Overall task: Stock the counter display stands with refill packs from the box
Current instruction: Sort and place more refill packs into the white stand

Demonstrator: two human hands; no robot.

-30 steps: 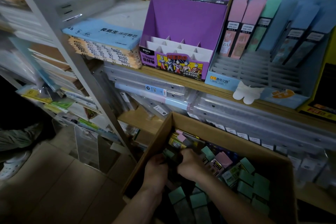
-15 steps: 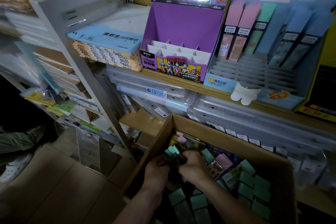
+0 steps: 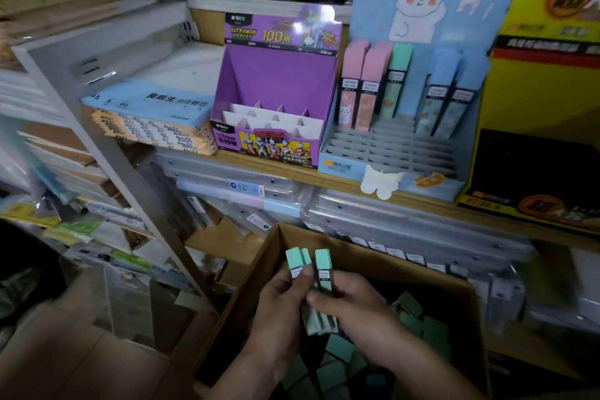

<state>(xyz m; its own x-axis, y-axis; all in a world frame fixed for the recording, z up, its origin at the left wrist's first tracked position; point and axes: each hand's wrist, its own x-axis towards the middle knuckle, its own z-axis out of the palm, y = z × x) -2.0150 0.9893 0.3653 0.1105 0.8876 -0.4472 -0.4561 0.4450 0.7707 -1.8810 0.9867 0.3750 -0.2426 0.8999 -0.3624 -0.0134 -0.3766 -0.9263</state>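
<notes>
I watch left hand (image 3: 279, 305) and right hand (image 3: 355, 312) grip upright green packs (image 3: 323, 265), bunny stand (image 3: 389, 153) up-right of them (right hand nearer).

The purple cardboard display stand (image 3: 276, 81) carries "M&G", "ULTRAMAN HEROES", "100" and "0.5mm" on its header, and "ULTRAMAN HEROES" again on its front panel. Left of it, the light-blue paper packet (image 3: 152, 104) shows "5" and "60". Right of it, the blue bunny-topped display stand (image 3: 461, 29) reads a blurred "HI".
</notes>
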